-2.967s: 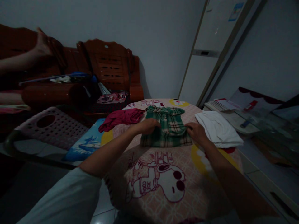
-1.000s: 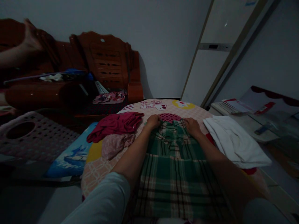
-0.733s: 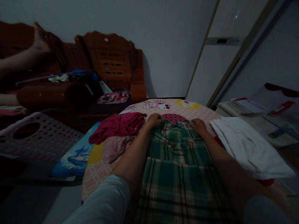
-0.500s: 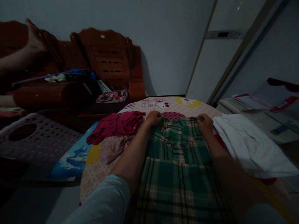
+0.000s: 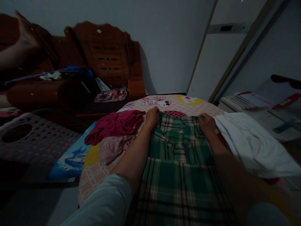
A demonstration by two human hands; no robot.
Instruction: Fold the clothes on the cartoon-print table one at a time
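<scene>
A green plaid garment (image 5: 180, 179), with a gathered upper part, lies spread on a round table covered by a patterned cloth (image 5: 90, 180). My left hand (image 5: 152, 117) pinches its far left corner. At the far right corner, my right hand (image 5: 207, 124) grips the edge between thumb and fingers. The near end of the garment runs out of view at the bottom. Left of my left forearm lie a crumpled magenta garment (image 5: 115, 125) and a dusty-pink cloth (image 5: 111, 150). A folded white garment (image 5: 254, 144) rests beside my right forearm.
A carved wooden sofa (image 5: 101, 56) stands behind on the left, with clothes and other items on it. Another person's raised foot or hand, blurred (image 5: 24, 40), shows at the upper left. A woven chair (image 5: 42, 141) is at the left; papers (image 5: 249, 99) lie on the right.
The view has shifted slightly. Both hands keep hold of the plaid garment's far corners, and its top edge looks a little flatter. The left hand has moved slightly away from me.
</scene>
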